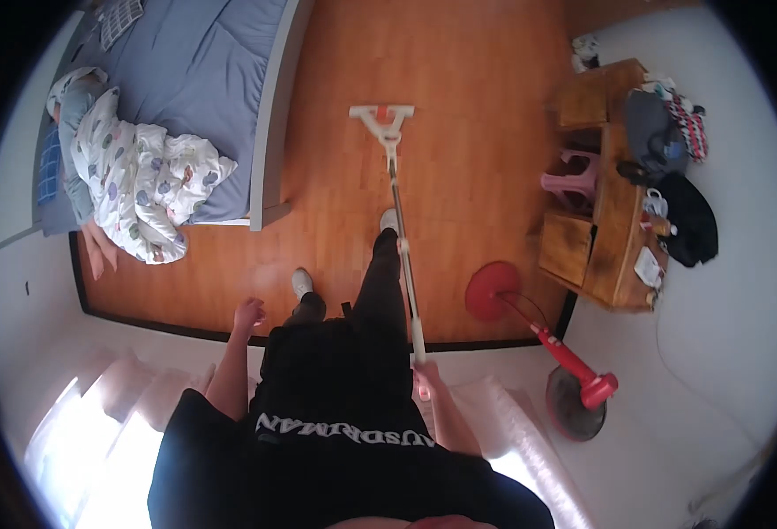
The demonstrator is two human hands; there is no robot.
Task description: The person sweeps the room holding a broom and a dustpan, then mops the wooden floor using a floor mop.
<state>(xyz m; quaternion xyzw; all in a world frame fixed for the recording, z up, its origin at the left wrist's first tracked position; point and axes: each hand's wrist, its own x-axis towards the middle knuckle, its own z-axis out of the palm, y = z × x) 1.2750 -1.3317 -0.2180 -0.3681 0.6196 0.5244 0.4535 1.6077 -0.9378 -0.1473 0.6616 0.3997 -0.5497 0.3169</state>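
Note:
My right hand (pixel 423 381) is closed around the lower end of a long mop handle (pixel 408 280). The handle runs away from me across the floor to a white mop head (pixel 381 112) with a red part in its middle. That head lies flat on the orange-brown wooden floor, right of the bed. My left hand (pixel 250 315) hangs at my left side, fingers loosely bent and a little apart, with nothing visible in it. Both my feet, in light shoes, show on the floor, the right one beside the handle.
A bed (pixel 269 123) with grey sheet and patterned quilt (pixel 141 167) stands at left. At right are a red standing fan (pixel 574 366) with a round base, a wooden desk (pixel 607 220) with bags and small items, and a pink stool (pixel 574 181). Light curtains hang near me.

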